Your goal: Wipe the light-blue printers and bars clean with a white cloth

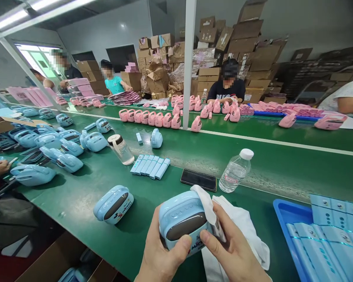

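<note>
Low in the middle of the view, my left hand [167, 246] grips the left side of a glossy light-blue speaker [184, 219] with a dark oval front panel and cartoon lettering. My right hand [231, 239] clasps its right side, thumb on the front, with a white cloth [204, 199] pinched between fingers and casing. More white cloth [247, 227] lies on the table behind and under that hand. A second blue speaker [114, 205] stands to the left of my hands. The far fingers of both hands are hidden behind the speaker.
Beyond my hands are a black phone [198, 179], a water bottle [237, 170], a glass bottle [121, 149] and several light-blue sticks [150, 166]. A blue tray [282, 219] of packaged sticks sits right. Blue speakers [67, 160] crowd the left. Co-workers [226, 86] sit across.
</note>
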The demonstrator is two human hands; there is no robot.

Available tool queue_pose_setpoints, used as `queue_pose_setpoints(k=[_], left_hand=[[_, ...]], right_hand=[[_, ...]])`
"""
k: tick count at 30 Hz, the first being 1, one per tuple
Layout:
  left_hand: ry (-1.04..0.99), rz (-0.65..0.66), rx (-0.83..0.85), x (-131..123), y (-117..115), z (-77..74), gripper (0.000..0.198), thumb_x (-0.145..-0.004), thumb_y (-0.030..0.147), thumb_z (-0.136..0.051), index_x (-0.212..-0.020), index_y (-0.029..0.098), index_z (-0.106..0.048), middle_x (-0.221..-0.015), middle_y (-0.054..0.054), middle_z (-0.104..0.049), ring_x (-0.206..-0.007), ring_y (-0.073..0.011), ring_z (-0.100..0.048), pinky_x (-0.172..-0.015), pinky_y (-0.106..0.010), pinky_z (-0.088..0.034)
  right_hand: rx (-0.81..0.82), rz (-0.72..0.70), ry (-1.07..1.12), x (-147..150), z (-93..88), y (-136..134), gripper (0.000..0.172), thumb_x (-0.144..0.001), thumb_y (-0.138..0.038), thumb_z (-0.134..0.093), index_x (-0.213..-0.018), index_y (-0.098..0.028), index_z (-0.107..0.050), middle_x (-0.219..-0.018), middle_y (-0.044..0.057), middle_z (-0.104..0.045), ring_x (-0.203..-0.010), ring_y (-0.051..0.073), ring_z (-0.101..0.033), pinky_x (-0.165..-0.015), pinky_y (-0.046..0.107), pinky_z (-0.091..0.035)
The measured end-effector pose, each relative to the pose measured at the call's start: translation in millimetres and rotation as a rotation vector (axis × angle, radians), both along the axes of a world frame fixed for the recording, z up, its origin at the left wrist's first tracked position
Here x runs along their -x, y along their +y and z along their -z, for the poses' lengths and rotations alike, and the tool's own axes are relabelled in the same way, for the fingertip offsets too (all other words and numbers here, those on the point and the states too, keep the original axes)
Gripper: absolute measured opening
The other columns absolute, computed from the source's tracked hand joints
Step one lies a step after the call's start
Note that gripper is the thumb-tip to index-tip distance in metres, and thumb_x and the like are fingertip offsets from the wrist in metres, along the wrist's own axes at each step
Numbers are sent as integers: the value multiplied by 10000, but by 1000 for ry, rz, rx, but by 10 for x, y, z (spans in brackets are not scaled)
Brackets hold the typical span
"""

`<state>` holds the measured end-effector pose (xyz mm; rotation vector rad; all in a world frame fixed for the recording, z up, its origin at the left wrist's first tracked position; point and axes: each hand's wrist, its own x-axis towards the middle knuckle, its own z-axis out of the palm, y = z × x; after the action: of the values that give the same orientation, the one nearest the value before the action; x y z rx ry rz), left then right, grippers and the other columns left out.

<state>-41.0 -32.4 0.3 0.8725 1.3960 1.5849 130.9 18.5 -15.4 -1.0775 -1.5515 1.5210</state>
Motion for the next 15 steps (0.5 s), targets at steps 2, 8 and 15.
queue_pose_setpoints(k=[2, 8, 15], left_hand=[[-44, 39, -19, -34, -22, -18, 734, -689, 569, -870, -1281, 227, -603, -1146, -86, -793, -986, -295, -753, -793, -325, -614], [-27, -71, -101, -63, -55, -41, 629, -639, 475, -912, -1162, 242, -651, -983, -30, -805, -811, -232, -753, -717, -288, -615], [-50, -47, 101, 117, 52, 152, 619, -717, 513, -880, -1218, 212, -677, -1085, -78, -809, -1002, -294, -746, -851, -333, -601]], right_hand=[[8, -1, 37, -5, -70, -26, 727, -971, -583, -701, -1599, -333, -433, -1695, 33, -417, -1584, 257, -332, -1237, 368, -423], [-83, 13, 35, -6, -81, -8, 670, -967, -513, -730, -1566, -349, -480, -1599, 50, -552, -1491, 291, -493, -1127, 374, -549], [-448, 96, -277, 179, 218, 58, 457, -1078, -414, -569, -1532, -396, -524, -1622, 4, -523, -1497, 269, -486, -1203, 469, -458]])
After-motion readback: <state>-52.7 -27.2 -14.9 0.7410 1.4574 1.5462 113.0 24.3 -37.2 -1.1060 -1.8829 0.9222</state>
